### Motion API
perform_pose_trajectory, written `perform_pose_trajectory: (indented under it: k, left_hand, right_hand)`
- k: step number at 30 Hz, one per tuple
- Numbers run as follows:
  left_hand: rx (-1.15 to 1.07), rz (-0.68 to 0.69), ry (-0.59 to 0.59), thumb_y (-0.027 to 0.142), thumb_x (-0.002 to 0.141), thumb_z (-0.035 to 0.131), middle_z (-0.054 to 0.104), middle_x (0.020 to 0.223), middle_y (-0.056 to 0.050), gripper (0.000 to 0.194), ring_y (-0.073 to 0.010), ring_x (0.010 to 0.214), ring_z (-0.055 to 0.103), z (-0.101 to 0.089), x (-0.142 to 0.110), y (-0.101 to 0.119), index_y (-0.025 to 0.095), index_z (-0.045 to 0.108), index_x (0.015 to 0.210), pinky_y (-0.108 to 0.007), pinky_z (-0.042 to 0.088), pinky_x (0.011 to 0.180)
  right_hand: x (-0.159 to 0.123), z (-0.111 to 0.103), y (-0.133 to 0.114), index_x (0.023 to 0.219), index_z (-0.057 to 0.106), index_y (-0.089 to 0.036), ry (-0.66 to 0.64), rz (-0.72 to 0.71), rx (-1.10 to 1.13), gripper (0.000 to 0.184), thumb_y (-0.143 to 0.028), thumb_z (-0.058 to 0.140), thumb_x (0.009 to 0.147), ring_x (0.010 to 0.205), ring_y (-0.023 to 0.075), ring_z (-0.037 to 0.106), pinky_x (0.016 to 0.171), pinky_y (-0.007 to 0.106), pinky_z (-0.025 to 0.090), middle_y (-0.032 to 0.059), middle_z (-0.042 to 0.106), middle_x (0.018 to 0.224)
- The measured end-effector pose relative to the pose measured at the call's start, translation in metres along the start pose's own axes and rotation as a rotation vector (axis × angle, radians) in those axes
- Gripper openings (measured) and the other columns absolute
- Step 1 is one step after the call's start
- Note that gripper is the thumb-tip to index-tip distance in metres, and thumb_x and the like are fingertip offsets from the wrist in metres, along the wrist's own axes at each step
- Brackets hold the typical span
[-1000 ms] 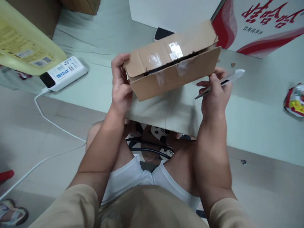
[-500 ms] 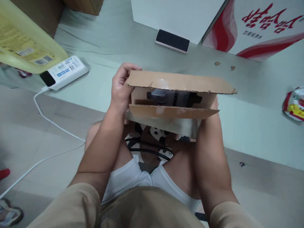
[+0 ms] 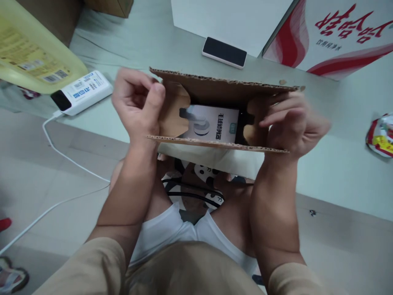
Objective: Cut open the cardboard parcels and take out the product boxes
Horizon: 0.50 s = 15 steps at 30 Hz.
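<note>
A brown cardboard box [image 3: 211,144] is in front of me at the table's near edge, its top gaping between two long flaps. Inside lies a white printed carton [image 3: 211,123], bearing a picture and dark lettering. Short notched flaps fold inward at both ends. At the box's left end, my left hand [image 3: 136,102] is closed, thumb and forefinger pinching by the left end flap [image 3: 173,108]. My right hand [image 3: 296,123], slightly blurred, has its fingers bent around the right end flap [image 3: 253,133]. The lower part of the box is hidden.
Left on the table are a white power bank [image 3: 84,93] with a cable and a large yellow jug [image 3: 33,49]. A flat black-topped device [image 3: 224,52] lies by a white box [image 3: 227,20]. A red-and-white carton [image 3: 328,41] stands back right, a colourful packet [image 3: 380,135] far right.
Both hands have moved up from the box's sides to its end flaps. The long flaps are spread wider, and the white carton inside shows more clearly.
</note>
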State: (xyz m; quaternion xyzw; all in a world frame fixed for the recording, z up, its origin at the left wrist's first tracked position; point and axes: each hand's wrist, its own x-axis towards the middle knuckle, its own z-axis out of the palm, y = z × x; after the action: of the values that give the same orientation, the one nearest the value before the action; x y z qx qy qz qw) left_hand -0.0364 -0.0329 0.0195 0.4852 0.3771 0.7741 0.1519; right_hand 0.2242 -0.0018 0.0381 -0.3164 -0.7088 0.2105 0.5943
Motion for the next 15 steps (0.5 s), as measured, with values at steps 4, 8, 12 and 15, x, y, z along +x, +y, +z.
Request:
perform_pose_trajectory:
  k: [4, 8, 12, 15]
  left_hand:
    - [0.137, -0.072, -0.293, 0.069, 0.096, 0.058, 0.054, 0.132, -0.004, 0.058, -0.0232, 0.138, 0.052, -0.008, -0.005, 0.012, 0.018, 0.082, 0.079, -0.043, 0.045, 0.121]
    - [0.228, -0.065, -0.502, 0.07, 0.099, 0.05, 0.036, 0.162, 0.002, 0.062, -0.0311, 0.162, 0.02, -0.014, 0.0, 0.021, 0.02, 0.084, 0.083, -0.057, 0.028, 0.134]
    - [0.154, -0.107, -0.436, 0.072, 0.09, 0.064, 0.046, 0.157, 0.001, 0.061, -0.0275, 0.159, 0.03, -0.014, 0.001, 0.021, 0.017, 0.078, 0.066, -0.046, 0.02, 0.138]
    - [0.026, -0.184, -0.262, 0.075, 0.086, 0.066, 0.052, 0.148, 0.004, 0.066, -0.0271, 0.149, 0.045, -0.005, -0.003, 0.022, 0.017, 0.066, 0.053, -0.042, 0.031, 0.134]
  right_hand:
    - [0.005, -0.005, -0.014, 0.086, 0.082, -0.03, -0.347, -0.04, -0.066, 0.056, -0.058, 0.038, 0.105, 0.124, 0.0286, 0.063, 0.117, 0.058, 0.038, 0.0011, 0.079, 0.113]
    - [0.007, -0.01, -0.025, 0.071, 0.077, -0.028, -0.496, 0.003, -0.263, 0.058, -0.051, 0.037, 0.105, 0.127, 0.0324, 0.061, 0.12, 0.066, 0.028, 0.0007, 0.077, 0.123]
    - [0.008, -0.019, -0.043, 0.058, 0.059, -0.025, -0.312, -0.062, -0.218, 0.051, -0.046, 0.045, 0.102, 0.103, 0.0281, 0.069, 0.107, 0.058, 0.044, 0.004, 0.076, 0.097]
    - [0.015, -0.033, -0.063, 0.061, 0.054, -0.026, -0.345, 0.0, -0.335, 0.038, -0.037, 0.06, 0.096, 0.081, 0.0235, 0.066, 0.09, 0.047, 0.051, 0.0016, 0.067, 0.073]
